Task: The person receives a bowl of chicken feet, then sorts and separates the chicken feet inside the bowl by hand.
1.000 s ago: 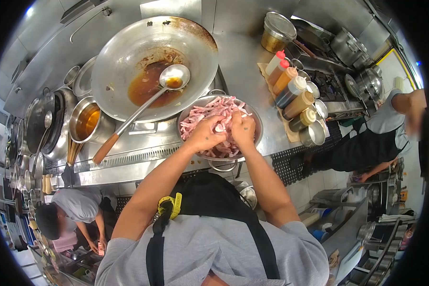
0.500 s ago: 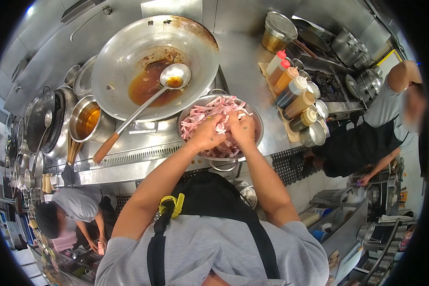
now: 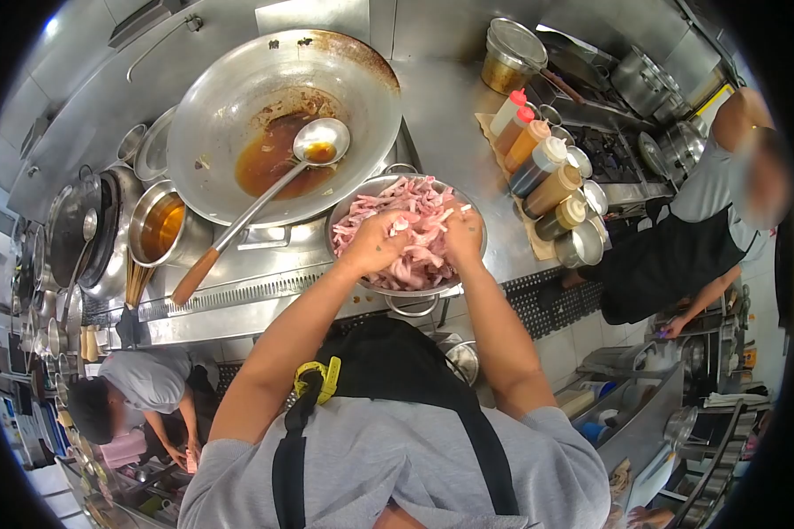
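Note:
A metal bowl with loop handles (image 3: 397,301) holds a heap of pale pink raw meat strips (image 3: 416,212). Both my hands are in it. On the left of the heap, my left hand (image 3: 379,245) has its fingers curled around some strips, with pale pieces showing at the fingertips. My right hand (image 3: 464,234) is at the bowl's right side, fingers bent into the meat and partly hidden by it. Just behind and to the left, a large wok (image 3: 203,115) contains brown liquid, and a wooden-handled ladle (image 3: 269,196) rests across its rim.
Several squeeze bottles (image 3: 538,167) stand in a row at the right. A metal pot of amber liquid (image 3: 183,251) sits left of the wok. One co-worker (image 3: 679,256) stands at the right; another (image 3: 146,383) bends over at lower left.
My hands have moved apart within the bowl. The right hand shifted right toward the rim, the left slightly left, uncovering meat between them.

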{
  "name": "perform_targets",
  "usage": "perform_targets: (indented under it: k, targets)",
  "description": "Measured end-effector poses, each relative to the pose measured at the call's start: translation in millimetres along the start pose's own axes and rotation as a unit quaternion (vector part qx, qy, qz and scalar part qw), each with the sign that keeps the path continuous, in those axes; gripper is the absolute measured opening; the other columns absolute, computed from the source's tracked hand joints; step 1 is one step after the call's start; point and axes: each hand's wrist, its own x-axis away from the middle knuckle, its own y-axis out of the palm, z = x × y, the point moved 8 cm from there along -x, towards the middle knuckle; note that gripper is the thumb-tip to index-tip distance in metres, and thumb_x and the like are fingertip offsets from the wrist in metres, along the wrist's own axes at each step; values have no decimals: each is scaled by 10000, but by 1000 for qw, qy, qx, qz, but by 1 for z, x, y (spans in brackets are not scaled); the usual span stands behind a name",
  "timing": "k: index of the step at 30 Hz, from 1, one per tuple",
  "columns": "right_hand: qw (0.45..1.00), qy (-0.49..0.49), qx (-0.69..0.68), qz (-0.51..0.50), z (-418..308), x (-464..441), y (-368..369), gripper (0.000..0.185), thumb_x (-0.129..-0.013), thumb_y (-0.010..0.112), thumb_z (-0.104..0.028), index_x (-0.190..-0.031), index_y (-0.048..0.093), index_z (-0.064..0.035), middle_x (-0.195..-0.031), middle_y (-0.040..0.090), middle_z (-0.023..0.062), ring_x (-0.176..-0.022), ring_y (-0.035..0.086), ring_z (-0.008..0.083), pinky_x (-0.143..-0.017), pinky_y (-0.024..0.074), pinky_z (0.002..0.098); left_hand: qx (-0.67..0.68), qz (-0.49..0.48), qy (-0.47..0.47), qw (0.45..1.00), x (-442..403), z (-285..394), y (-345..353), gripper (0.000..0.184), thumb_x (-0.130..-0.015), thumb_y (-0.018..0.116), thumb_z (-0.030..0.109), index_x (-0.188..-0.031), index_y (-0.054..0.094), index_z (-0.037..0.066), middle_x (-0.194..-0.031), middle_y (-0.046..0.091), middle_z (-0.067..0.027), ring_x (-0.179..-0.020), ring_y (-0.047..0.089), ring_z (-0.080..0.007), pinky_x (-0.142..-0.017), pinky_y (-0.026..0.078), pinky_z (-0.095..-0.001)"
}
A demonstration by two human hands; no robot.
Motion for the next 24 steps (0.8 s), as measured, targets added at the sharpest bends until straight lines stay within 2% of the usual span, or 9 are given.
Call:
perform_targets:
  k: [2, 5, 8, 11, 14, 17, 18, 21, 24]
  targets:
    - [1000, 9, -19, 5, 23, -13, -2, 382, -980, 577, -327, -905, 695, 28, -795, 696, 191, -730, 650, 313, -704, 484, 455, -16, 8, 1, 1000, -3, 4, -5, 384, -914, 643, 117, -1292, 632, 49, -1148, 719, -170, -1081, 678, -251, -951, 511, -352]
    - [997, -15, -63, 41, 30, -25, -10, 370, -982, 592, -315, -884, 699, 25, -732, 681, 132, -674, 621, 241, -654, 475, 414, 18, 61, -35, 997, -3, -14, -13, 404, -910, 667, 146, -1301, 626, 54, -1154, 713, -177, -1080, 679, -276, -959, 506, -365]
    - [987, 17, -158, 20, 8, -27, -23, 343, -977, 618, -291, -857, 703, 18, -684, 645, 51, -612, 567, 163, -584, 449, 365, -40, 42, 18, 998, -4, -12, -24, 493, -876, 736, 242, -1313, 616, 50, -1201, 695, -193, -1126, 666, -306, -985, 496, -393]
    - [976, 4, -216, 13, 7, -26, -20, 329, -966, 650, -268, -804, 699, 14, -629, 585, -19, -572, 515, 114, -532, 412, 333, -103, 12, 17, 995, 3, 22, -23, 618, -855, 786, 330, -1359, 582, 35, -1286, 653, -186, -1229, 602, -294, -1060, 450, -399]
    - [990, -16, -137, -32, -19, -11, -14, 381, -971, 638, -312, -772, 692, 8, -587, 596, 30, -551, 535, 149, -537, 429, 366, -183, -9, 52, 982, -2, 45, -17, 726, -811, 810, 410, -1373, 559, 26, -1335, 623, -229, -1274, 575, -369, -1081, 438, -435]
    - [998, -61, 23, -24, -59, 10, -10, 424, -972, 621, -361, -763, 687, 2, -576, 609, 105, -545, 566, 197, -567, 453, 396, -212, 0, 131, 968, -5, 51, 0, 812, -759, 819, 490, -1359, 561, 8, -1311, 623, -257, -1212, 607, -396, -1055, 459, -457]
    - [996, -68, 31, -40, -72, 18, -8, 434, -974, 599, -373, -773, 686, 2, -639, 639, 173, -576, 611, 265, -610, 476, 425, -209, 4, 131, 969, -5, 49, 5, 750, -817, 775, 473, -1365, 555, 11, -1299, 625, -266, -1213, 603, -403, -1046, 458, -467]
    - [996, -90, 21, -11, -76, 19, -12, 409, -975, 591, -337, -777, 687, 8, -668, 656, 189, -600, 624, 298, -629, 480, 429, -188, 35, 175, 966, -5, 49, 5, 576, -918, 673, 388, -1332, 561, 4, -1149, 679, -266, -1082, 653, -423, -937, 505, -496]
    - [994, -92, 42, -31, -78, 22, -9, 378, -981, 571, -295, -805, 687, 19, -694, 658, 209, -623, 638, 317, -643, 483, 436, -220, 42, 132, 966, -1, 53, 6, 400, -977, 579, 300, -1266, 580, 23, -951, 700, -250, -907, 682, -432, -797, 527, -524]
